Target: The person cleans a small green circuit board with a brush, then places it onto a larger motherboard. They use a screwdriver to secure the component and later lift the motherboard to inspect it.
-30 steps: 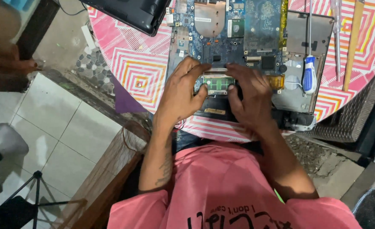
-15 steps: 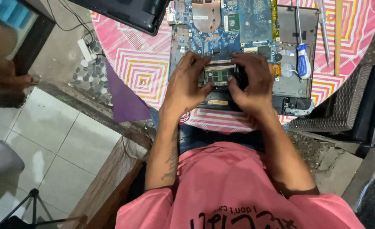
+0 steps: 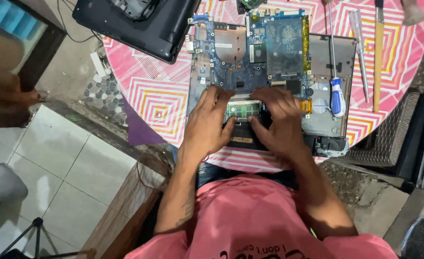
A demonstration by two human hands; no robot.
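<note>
- Green memory module (image 3: 243,110): a small flat rectangular card with dark chips in a row, lying level just below the middle of the frame, long side running left to right, seated in a slot at the lower edge of the board.
- Blue laptop motherboard (image 3: 250,52): a bare circuit board with a copper heat plate, lying flat in an opened grey laptop base (image 3: 329,57), upper centre of the frame.

small white label (image 3: 223,46) on blue board (image 3: 250,52), possibly a sticker
</note>
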